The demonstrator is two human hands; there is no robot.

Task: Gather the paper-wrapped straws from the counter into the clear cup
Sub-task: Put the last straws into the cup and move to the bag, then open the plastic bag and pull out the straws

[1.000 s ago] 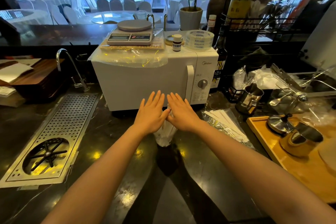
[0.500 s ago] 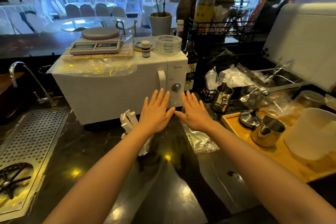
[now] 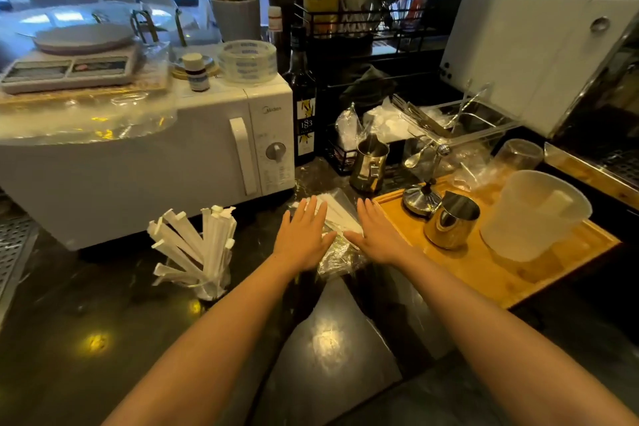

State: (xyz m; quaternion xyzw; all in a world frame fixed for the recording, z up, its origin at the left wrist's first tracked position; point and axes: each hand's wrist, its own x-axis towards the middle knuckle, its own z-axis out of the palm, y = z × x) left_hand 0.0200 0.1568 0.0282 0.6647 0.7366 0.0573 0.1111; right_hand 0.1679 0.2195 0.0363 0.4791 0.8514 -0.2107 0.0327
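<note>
A clear cup (image 3: 211, 284) stands on the dark counter, left of my hands, holding several white paper-wrapped straws (image 3: 198, 242) that fan out upward. More wrapped straws (image 3: 337, 214) lie flat on a crinkled clear plastic bag (image 3: 337, 254) in front of the microwave's right corner. My left hand (image 3: 302, 235) hovers flat over the left side of that pile, fingers spread, holding nothing. My right hand (image 3: 375, 235) is flat beside it on the right, also empty. Both hands partly hide the straws.
A white microwave (image 3: 145, 166) with a scale on top stands behind the cup. A wooden tray (image 3: 484, 273) at right carries steel pitchers (image 3: 451, 220) and a frosted plastic jug (image 3: 532, 214). A dark bottle (image 3: 304, 111) and steel pitcher (image 3: 370, 162) stand behind.
Both hands left the cup and moved right to the straws on the plastic bag. The view swung right, so the cup now sits left of my hands.
</note>
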